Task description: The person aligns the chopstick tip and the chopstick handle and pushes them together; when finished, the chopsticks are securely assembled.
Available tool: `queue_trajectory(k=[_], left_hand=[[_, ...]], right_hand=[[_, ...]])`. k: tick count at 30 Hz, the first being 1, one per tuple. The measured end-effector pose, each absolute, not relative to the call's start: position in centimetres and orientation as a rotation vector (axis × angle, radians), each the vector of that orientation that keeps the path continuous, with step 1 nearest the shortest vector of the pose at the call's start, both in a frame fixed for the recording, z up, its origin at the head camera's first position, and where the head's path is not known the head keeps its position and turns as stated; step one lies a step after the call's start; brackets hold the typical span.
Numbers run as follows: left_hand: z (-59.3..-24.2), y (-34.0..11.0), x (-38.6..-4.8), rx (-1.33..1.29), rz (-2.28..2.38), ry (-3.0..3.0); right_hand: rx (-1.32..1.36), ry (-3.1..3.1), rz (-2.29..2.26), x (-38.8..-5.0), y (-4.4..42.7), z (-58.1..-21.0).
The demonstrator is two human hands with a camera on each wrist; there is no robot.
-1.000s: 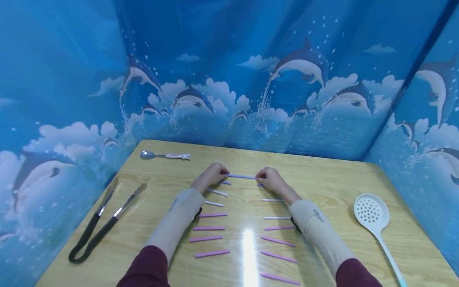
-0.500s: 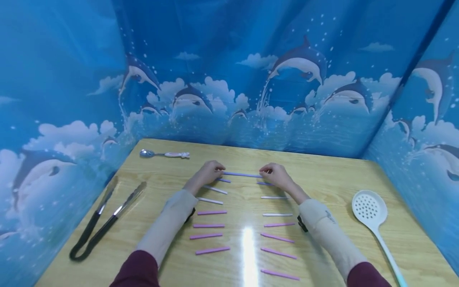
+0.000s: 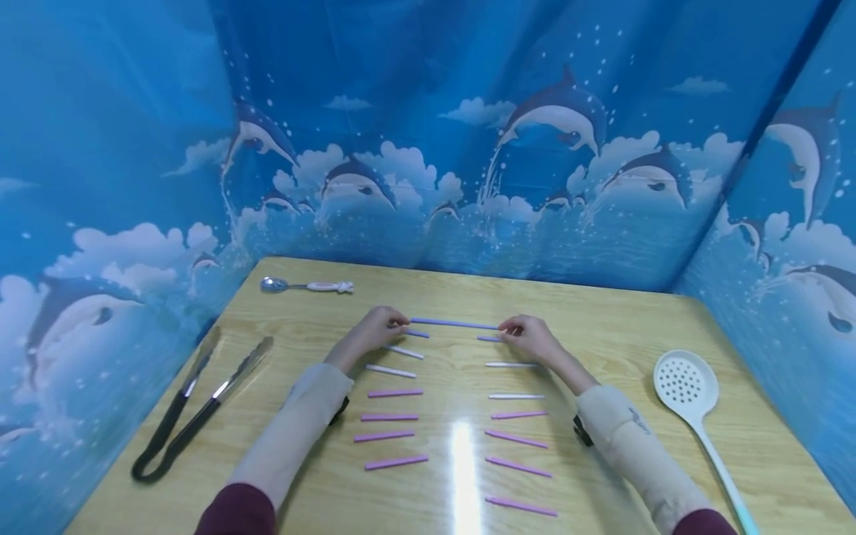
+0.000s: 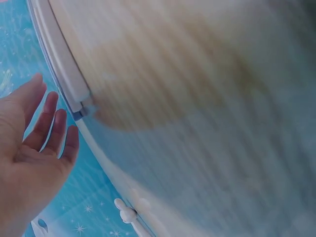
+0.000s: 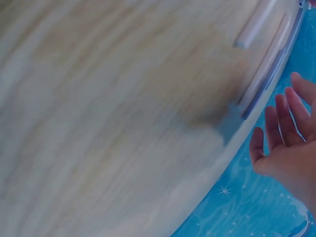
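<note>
A long, thin blue-violet stick, much like a straw, lies crosswise near the back of the table. My left hand is at its left end and my right hand at its right end. In the left wrist view the left hand has loosely bent, spread fingers with nothing between them. The right hand looks the same in the right wrist view. Shorter sticks lie below in two columns: blue ones nearest the hands, then white sticks, then pink-purple sticks. The hands partly cover the blue ones.
Black-handled metal tongs lie spread at the left. A spoon with a pale handle is at the back left. On the right is a white skimmer. Blue dolphin-print curtains border the table.
My hands have moved apart, the left one leftward and the right one rightward. More of the long blue-violet stick now shows between them. The other sticks keep their places.
</note>
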State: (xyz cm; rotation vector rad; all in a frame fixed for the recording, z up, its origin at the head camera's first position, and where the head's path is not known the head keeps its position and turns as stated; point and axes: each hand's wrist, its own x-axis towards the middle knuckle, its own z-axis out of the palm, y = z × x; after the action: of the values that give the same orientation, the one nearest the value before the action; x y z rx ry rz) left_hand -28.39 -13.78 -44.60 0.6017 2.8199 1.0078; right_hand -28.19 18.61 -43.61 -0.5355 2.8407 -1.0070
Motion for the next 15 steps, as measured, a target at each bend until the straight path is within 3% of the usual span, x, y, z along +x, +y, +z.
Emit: queue_trajectory(k=[15], left_hand=[[-45.0, -13.4, -28.6, 0.635, 0.889, 2.766]], right_hand=[[-0.582, 2.869, -0.911, -28.2, 19.2, -44.9]])
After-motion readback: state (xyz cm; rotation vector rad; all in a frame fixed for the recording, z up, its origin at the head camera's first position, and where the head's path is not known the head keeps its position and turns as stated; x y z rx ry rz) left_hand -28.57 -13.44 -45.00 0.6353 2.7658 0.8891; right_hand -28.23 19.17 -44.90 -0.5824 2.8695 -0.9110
